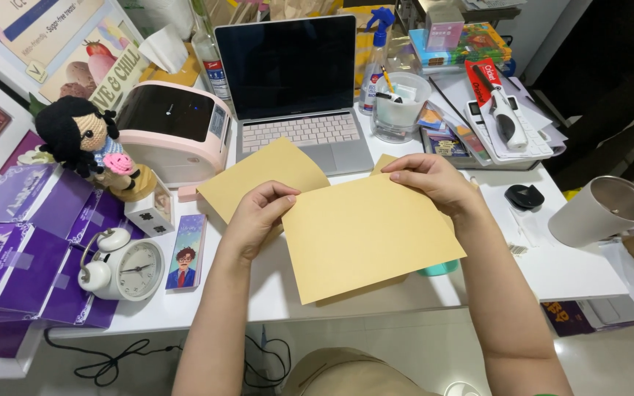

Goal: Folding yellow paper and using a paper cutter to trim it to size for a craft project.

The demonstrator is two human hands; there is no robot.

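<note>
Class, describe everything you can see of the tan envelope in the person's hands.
The envelope is plain tan paper, flat and unprinted, tilted slightly over the white desk's front edge. Its flap stands open to the upper left. The left hand pinches its top left edge; the right hand holds the top edge. Something teal peeks from beneath.

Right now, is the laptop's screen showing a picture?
No, the laptop screen is dark while both hands, left hand and right hand, hold a tan envelope.

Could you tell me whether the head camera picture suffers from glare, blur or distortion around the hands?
Head view: even indoor light, left hand and right hand sharp on the tan envelope; mild wide-angle bowing at the edges; soft glare on the white table.
</note>
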